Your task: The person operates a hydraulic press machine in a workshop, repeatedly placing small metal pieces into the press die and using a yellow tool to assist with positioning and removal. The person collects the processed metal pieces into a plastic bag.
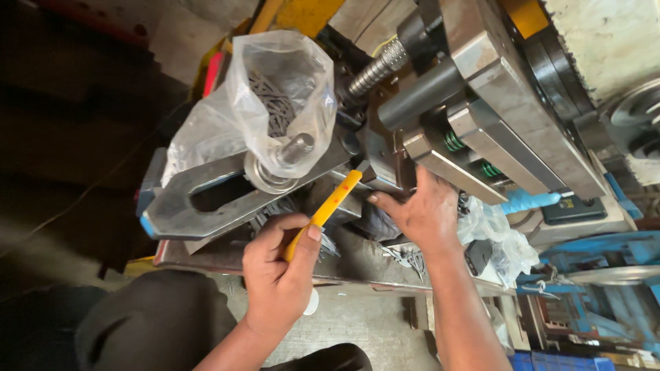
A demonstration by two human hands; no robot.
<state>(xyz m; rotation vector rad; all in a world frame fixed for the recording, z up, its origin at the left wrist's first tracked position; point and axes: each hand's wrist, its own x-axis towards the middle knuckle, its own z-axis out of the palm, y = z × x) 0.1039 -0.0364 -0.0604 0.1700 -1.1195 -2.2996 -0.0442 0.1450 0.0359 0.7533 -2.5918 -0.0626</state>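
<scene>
Here, clear bag (275, 103) w/ metal bits crowds left hand (278, 275) & yellow stick (333, 201).

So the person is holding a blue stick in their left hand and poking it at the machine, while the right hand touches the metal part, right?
Nearly. The stick is yellow, not blue, as the head view shows. The rest holds: the left hand grips it with its tip pointed toward the machine, and the right hand rests against the metal part there.

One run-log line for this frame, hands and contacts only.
left hand: grips yellow stick, tip toward press die | right hand: fingers on die | clear bag of metal pieces: on clamp above
</scene>
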